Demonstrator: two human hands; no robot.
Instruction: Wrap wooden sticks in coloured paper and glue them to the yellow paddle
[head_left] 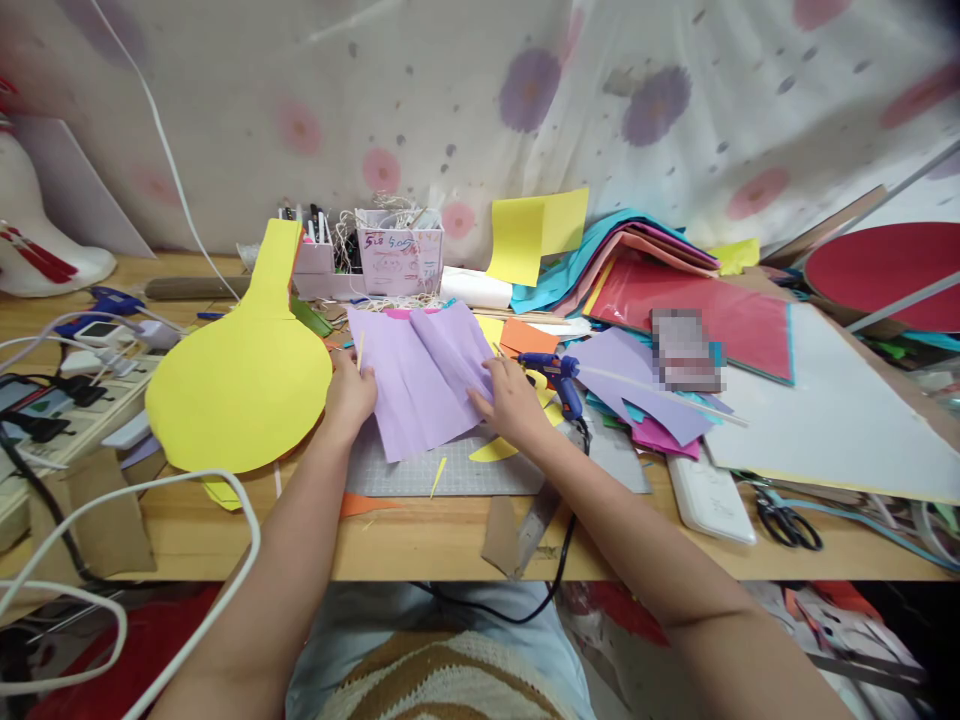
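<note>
A creased light purple sheet [427,385], paper or cloth, spans the space between my hands above a grey cutting mat [397,480]. Its left edge is gripped by my left hand [351,398], fingers closed. My right hand [516,402] pinches the right edge, thumb on the front. Thin pale slivers show beside the fingertips of both hands; what they are I cannot make out. Just right of my right hand lies a blue glue gun [555,375]. A large yellow paddle-shaped cutout [240,390] stands left of my left hand.
Black-handled scissors [787,520] and a white power bank-like block [709,498] lie at right, near a white board [840,400]. Purple scraps [645,375] and folded coloured sheets [622,250] pile behind. A power strip [75,430] and white cable [251,520] occupy the left.
</note>
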